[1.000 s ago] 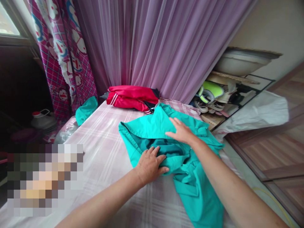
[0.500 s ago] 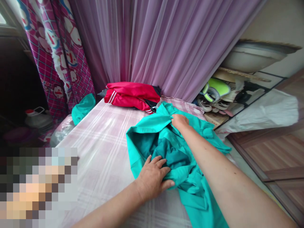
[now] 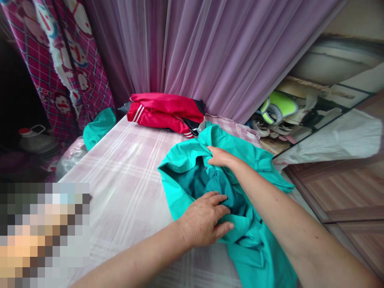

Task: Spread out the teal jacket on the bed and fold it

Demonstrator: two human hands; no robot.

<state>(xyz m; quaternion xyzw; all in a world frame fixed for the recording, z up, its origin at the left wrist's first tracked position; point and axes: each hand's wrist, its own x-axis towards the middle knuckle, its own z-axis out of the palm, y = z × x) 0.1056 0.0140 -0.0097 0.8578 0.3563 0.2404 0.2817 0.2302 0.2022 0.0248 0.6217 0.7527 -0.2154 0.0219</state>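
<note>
Probably opening the crumpled, bright teal cloth garment (image 3: 216, 178) on the pink-and-white checked cloth sheet (image 3: 126, 176). Pinching its edge with the right hand (image 3: 220, 157); touching its folds with spread fingers of the left hand (image 3: 207, 220). Next, maybe: hold tight, smooth gently.

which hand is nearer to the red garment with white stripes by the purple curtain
Right. The right hand pinches the turquoise cloth garment, in front of the red garment and to its right; the left hand lies farther away, toward the person.
</note>
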